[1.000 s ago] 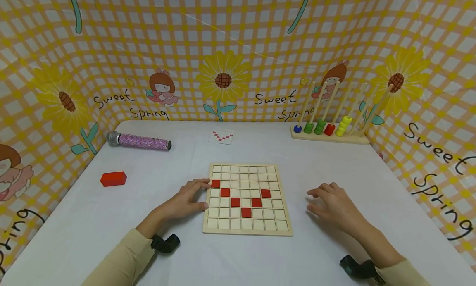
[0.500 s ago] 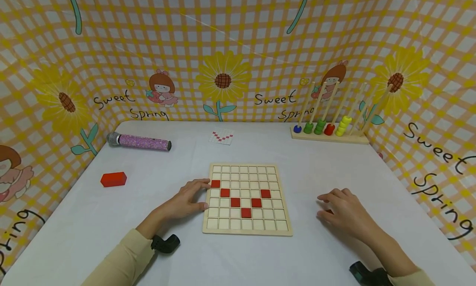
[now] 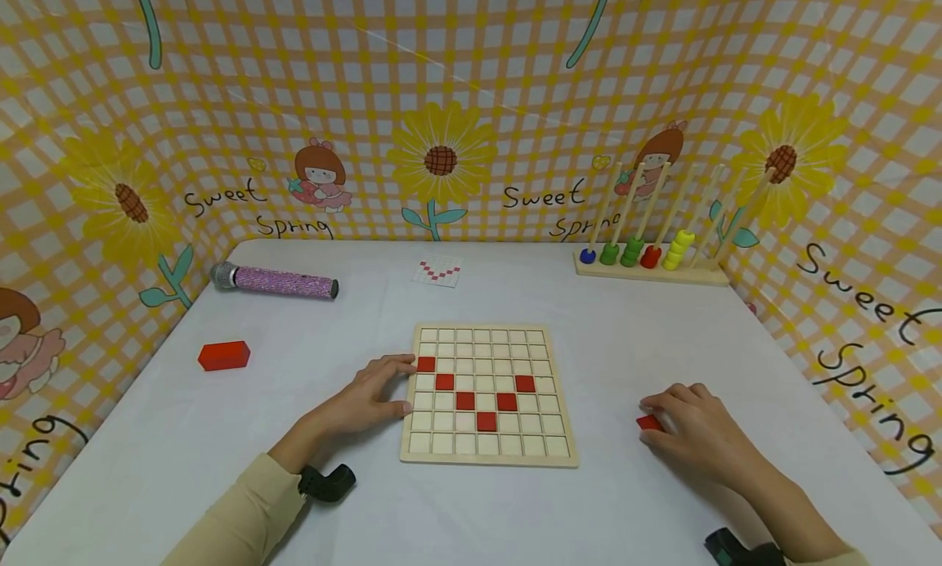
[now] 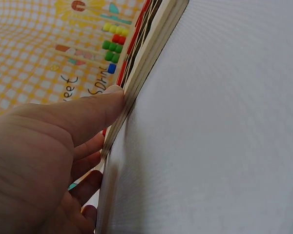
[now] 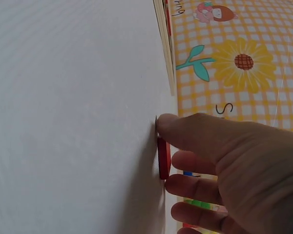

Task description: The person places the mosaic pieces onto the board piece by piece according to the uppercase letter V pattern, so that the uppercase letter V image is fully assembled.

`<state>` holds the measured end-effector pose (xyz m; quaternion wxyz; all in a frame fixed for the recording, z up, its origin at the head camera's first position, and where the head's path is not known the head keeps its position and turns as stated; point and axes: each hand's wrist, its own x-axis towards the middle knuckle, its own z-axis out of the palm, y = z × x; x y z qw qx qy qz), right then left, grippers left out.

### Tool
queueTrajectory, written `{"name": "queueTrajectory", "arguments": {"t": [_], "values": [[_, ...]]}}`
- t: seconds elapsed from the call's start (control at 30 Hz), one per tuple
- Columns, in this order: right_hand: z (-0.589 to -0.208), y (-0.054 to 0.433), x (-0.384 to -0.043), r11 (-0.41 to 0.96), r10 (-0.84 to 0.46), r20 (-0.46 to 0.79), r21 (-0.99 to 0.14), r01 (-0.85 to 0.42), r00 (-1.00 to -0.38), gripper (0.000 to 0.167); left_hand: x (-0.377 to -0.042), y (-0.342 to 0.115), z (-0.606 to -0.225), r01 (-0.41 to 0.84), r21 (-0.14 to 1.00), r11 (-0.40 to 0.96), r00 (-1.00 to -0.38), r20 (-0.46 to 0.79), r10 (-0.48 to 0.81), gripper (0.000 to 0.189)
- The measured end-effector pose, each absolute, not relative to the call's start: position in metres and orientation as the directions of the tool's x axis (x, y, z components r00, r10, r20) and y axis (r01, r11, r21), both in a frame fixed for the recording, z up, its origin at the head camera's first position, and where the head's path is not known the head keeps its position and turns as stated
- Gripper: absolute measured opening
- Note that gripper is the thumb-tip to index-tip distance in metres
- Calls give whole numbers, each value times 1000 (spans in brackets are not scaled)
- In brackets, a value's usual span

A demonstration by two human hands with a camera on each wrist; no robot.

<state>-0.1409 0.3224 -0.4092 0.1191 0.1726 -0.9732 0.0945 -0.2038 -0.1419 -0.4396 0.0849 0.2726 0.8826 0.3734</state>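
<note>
A square wooden grid board lies mid-table with several red square tiles set in it in a V-like pattern. My left hand rests along its left edge, thumb and fingertips against the frame; the left wrist view shows the thumb on the side of the board. To the right of the board, my right hand holds a loose red tile low at the tabletop. In the right wrist view the tile sits between thumb and fingers.
A small white card with a red V pattern lies behind the board. A red block and a glittery microphone are on the left. At the back right stands a peg rack with colored beads.
My right hand has moved right and slightly toward me, and a red tile now shows between its thumb and fingers. My left hand has stayed at the board's edge.
</note>
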Motion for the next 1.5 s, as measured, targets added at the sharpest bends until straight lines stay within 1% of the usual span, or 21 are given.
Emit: {"name": "queueTrajectory", "arguments": {"t": [0.13,0.23,0.53,0.7,0.83,0.97,1.03,1.3,1.5], "values": [[-411,326,-140,923,-320,292,-120,-366,-902,34,-204,-142,-440,424,704,569,-835,60,547,50],[-412,329,-140,920,-322,302,-124,-372,-897,34,-204,-142,-440,427,703,569,-833,61,549,50],[-416,335,-140,923,-310,309,-130,-363,-899,23,-203,-142,-440,414,709,572,-837,49,545,50],[-417,336,-141,920,-316,323,-126,-372,-892,21,-204,-143,-440,415,702,578,-838,48,544,50],[-416,334,-141,911,-335,348,-116,-395,-875,21,-204,-143,-440,431,698,571,-832,62,552,49],[-414,331,-143,897,-364,395,-98,-432,-844,22,-204,-143,-441,435,698,570,-831,67,552,49],[-412,328,-145,893,-368,399,-100,-439,-840,22,-204,-143,-441,432,698,571,-832,64,551,49],[-404,307,-152,906,-352,324,-119,-407,-878,22,-204,-143,-439,415,710,568,-833,45,552,49],[-399,288,-161,903,-355,299,-136,-408,-886,23,-203,-143,-438,416,711,567,-832,47,553,49]]}}
